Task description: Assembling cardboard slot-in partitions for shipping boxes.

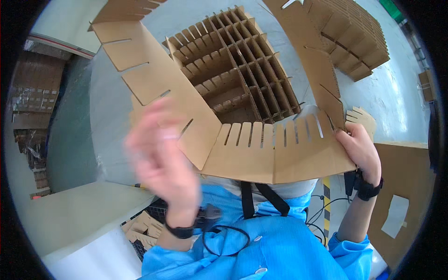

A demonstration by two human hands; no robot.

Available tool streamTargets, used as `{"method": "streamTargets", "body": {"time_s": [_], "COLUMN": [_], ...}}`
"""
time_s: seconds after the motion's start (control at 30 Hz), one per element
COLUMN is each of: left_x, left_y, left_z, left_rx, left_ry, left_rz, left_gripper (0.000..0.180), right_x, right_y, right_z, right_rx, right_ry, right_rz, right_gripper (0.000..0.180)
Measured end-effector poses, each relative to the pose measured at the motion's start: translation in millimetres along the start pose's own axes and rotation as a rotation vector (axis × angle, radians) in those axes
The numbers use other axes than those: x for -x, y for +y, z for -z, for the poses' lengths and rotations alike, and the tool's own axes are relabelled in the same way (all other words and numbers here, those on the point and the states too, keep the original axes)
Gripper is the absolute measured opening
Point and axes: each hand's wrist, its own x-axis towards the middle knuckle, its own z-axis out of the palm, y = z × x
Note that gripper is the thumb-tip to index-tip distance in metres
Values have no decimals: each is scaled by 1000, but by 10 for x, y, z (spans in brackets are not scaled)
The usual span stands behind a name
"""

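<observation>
A long brown slotted cardboard strip (247, 158), folded into a U shape, stands in front of my body with its two arms running away from me. My right hand (361, 147) pinches its near right corner, thumb on the inner face. My left hand (163, 149) is raised by the left arm of the strip and smeared by motion, so its grip cannot be made out. Beyond the near side, a cardboard divider grid (254, 70) sits on the table, framed by the strip's arms. Slotted pieces stand crosswise in it, making narrow cells on its right and wider ones on its left.
A stack of cardboard dividers (352, 37) stands at the far right of the pale table (401, 93). Loose slotted pieces (361, 119) lie beyond my right hand. A large carton (406, 186) is at the right. More cardboard pieces (142, 228) lie in a dark crate at lower left.
</observation>
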Motion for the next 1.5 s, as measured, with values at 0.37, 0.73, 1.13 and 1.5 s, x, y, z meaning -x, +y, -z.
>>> {"method": "streamTargets", "body": {"time_s": [0.37, 0.73, 1.13, 1.5], "left_x": [-135, -53, 722, 735], "left_y": [-546, 487, 184, 64], "left_z": [724, 2207, 3525, 3367], "left_rx": [-128, -330, -356, -331], "left_ry": [-51, 45, 198, 165], "left_rz": [564, 578, 1120, 1243], "left_gripper": [42, 43, 44, 46], "right_x": [-35, 202, -1715, -1701], "right_y": [121, -830, -798, -510], "right_z": [44, -143, -1337, -1867], "right_rx": [159, -94, 262, 503], "right_ry": [-4, -663, 548, 579], "right_rz": [119, 519, 621, 778], "right_gripper": [37, 38, 60, 42]}}
